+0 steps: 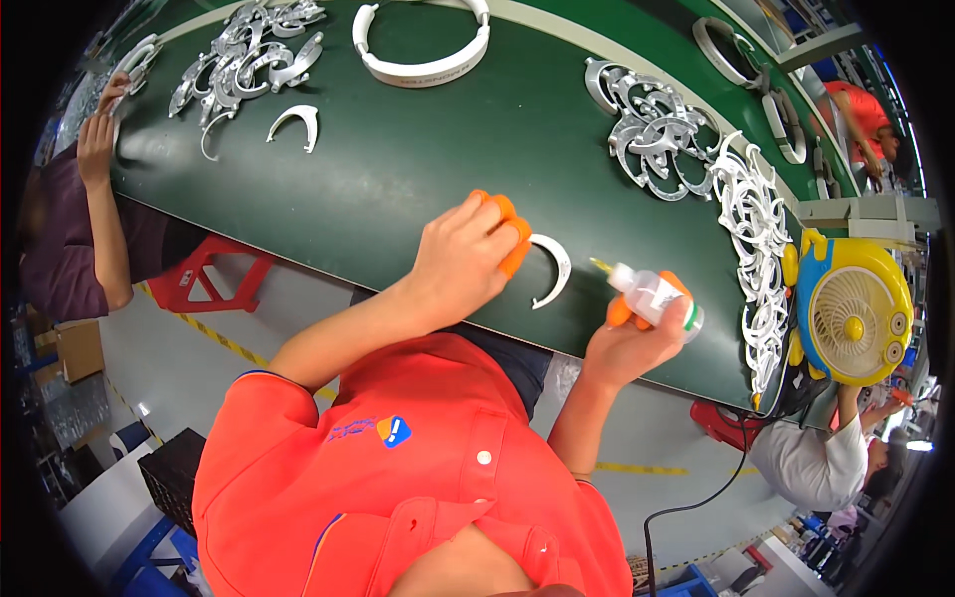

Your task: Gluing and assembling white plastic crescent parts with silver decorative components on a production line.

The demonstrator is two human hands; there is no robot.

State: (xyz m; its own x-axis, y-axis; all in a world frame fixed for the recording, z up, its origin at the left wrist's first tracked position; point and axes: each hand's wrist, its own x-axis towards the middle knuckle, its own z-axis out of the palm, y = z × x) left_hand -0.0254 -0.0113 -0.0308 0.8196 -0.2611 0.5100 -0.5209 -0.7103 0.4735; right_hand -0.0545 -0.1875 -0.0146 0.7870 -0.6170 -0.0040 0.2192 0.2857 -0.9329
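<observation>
The red shirt lies nearest the camera, filling the lower middle of the frame, with both bare forearms reaching up from it to the green table.

A white arc lies on the table just right of centre, its open side facing left, touched by neither hand as far as can be seen. It looks light, smooth and fairly stiff; its slim ends seem the likeliest parts to snap, so the broader middle of the curve would be the safer hold. The bottle, right of the arc, looks light too, with a thin wall that probably gives under a squeeze. Its body is the place to grip, clear of the narrow yellow tip.

The right hand is closed around the bottle's body, the forearm rising steeply and the bottle tilted so its tip points to the upper left, towards the arc but apart from it. The left hand sits just left of the arc, forearm slanting in from the lower left, fingers curled and orange finger covers outward; whether anything is pinched inside cannot be told.
</observation>
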